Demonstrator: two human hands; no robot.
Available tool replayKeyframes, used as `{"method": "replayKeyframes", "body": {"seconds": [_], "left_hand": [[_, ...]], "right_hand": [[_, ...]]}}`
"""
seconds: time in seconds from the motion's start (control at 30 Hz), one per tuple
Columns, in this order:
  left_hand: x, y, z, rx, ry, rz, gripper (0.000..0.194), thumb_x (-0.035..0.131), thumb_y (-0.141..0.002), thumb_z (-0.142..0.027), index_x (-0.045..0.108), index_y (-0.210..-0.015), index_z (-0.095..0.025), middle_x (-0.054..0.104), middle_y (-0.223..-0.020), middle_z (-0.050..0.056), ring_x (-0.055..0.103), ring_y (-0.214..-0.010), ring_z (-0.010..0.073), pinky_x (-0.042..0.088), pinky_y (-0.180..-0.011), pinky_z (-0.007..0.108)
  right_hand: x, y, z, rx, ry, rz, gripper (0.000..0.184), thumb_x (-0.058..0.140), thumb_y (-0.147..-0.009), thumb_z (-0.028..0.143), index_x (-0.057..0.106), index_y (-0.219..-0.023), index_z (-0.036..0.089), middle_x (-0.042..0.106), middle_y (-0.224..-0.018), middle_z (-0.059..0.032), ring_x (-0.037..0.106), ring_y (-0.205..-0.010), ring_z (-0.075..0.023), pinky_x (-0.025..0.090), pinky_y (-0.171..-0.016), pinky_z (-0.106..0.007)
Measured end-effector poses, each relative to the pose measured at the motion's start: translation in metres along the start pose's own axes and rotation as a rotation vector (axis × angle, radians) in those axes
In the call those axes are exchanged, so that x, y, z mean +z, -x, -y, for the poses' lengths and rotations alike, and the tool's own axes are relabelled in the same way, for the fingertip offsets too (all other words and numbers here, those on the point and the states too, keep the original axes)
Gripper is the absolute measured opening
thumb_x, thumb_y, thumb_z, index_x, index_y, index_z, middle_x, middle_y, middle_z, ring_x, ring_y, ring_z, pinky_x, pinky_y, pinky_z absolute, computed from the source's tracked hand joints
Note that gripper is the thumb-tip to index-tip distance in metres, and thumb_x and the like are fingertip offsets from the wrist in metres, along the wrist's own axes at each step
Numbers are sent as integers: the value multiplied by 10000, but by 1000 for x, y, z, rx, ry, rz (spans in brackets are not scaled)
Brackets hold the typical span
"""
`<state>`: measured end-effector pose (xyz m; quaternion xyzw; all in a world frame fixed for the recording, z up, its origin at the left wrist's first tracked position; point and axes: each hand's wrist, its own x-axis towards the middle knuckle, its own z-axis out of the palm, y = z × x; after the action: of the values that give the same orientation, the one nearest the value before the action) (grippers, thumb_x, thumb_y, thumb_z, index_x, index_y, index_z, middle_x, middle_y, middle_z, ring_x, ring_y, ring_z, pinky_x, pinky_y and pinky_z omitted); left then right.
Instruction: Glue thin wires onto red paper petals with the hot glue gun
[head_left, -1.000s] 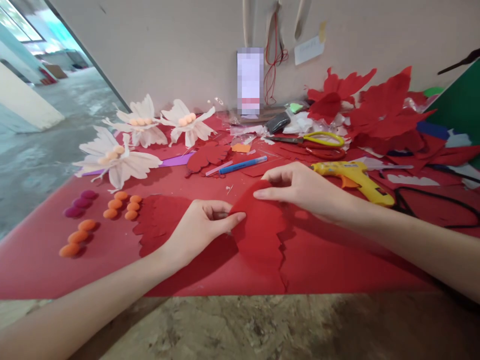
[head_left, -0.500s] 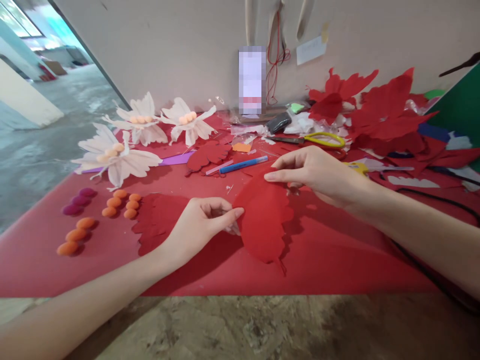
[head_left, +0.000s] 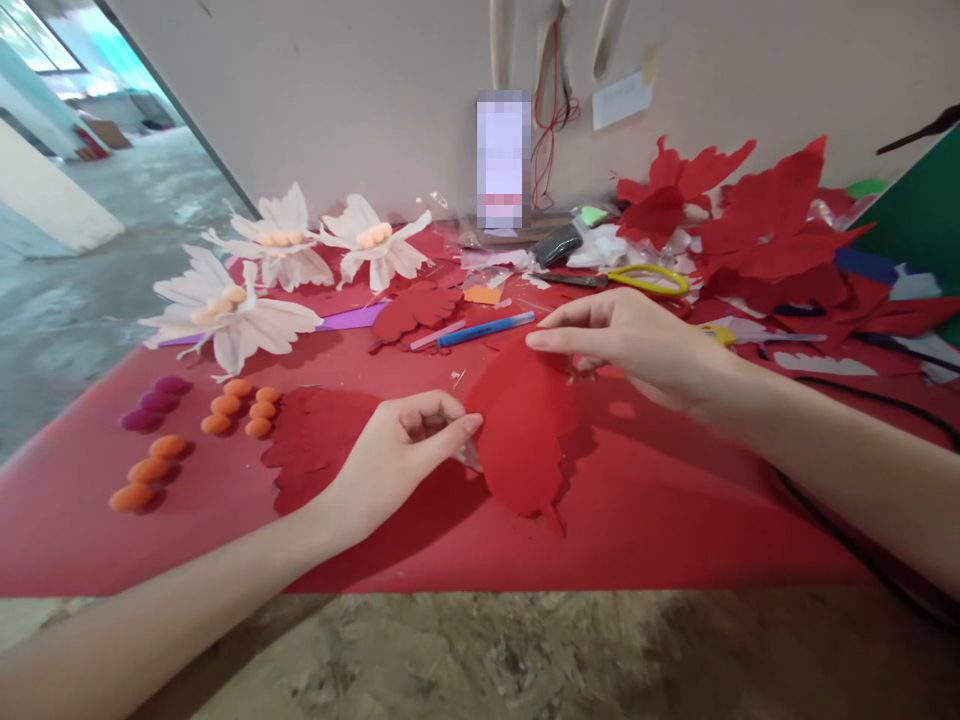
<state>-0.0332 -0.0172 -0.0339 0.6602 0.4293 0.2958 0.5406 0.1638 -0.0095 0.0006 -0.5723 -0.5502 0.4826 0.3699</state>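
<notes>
Holds a red cut-out [head_left: 521, 430] just above the front middle of the red tabletop [head_left: 690, 540], pinching it in two places. Grips its left edge with the left hand [head_left: 409, 450], closing the thumb over the near face and curling the fingers behind. Clasps its upper edge with the right hand [head_left: 637, 350], pressing it between thumb and fingertips. Holds the wavy side toward the right, with a thin tail pointing downward. Has more red scalloped pieces [head_left: 315, 445] beside the left hand, partly hidden by it, and short rows of orange balls [head_left: 149, 471] and purple balls [head_left: 156, 402] farther left. Faces three white flowers [head_left: 251, 330] at the back left, a blue pen [head_left: 486, 329] and a pink strip [head_left: 438, 335] just beyond the red cut-out, yellow-handled scissors [head_left: 649, 280] beyond the right hand, and large red flowers [head_left: 776, 220] at the back right. Hides most of a yellow tool [head_left: 718, 334] behind the right wrist. Has a screen [head_left: 502, 165], blurred beyond reading, upright by the back wall [head_left: 337, 90]
</notes>
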Motion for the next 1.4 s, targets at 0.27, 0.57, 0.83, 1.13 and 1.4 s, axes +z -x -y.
{"method": "replayKeyframes", "body": {"seconds": [0.27,0.57,0.83,1.13,1.4], "left_hand": [[1,4,-1,63,-140,23,203,546,-735,-286,579,-571,-171,636,-527,-40,591,-518,92,472,-551,158],[2,8,-2,93,-157,21,226,553,-754,-256,584,-547,-171,633,-518,-63,559,-505,65,433,-530,117],[1,8,1,34,-98,45,224,567,-749,-272,597,-553,-168,636,-545,-55,564,-535,64,426,-532,110],[2,9,2,-90,-149,151,276,559,-729,-361,565,-540,-159,555,-518,-41,465,-471,83,377,-470,174],[2,9,4,-7,-248,70,346,520,-759,-394,450,-500,-174,372,-463,-68,347,-436,74,295,-431,181]], "right_hand": [[26,13,-12,96,-192,208,98,696,-608,146,678,-704,155,691,-705,0,624,-644,-118,501,-620,-237],[13,12,-4,67,-99,145,90,706,-608,242,679,-647,166,676,-656,-6,602,-572,-120,464,-544,-242],[-11,3,4,-66,242,29,199,761,-528,344,654,-541,177,511,-465,45,394,-460,-50,305,-464,-228],[8,3,-10,9,202,225,152,734,-557,321,667,-575,186,590,-551,29,476,-519,-77,349,-517,-235],[23,9,-21,24,159,300,197,661,-645,344,608,-618,156,533,-548,51,429,-514,-51,312,-509,-213]]}}
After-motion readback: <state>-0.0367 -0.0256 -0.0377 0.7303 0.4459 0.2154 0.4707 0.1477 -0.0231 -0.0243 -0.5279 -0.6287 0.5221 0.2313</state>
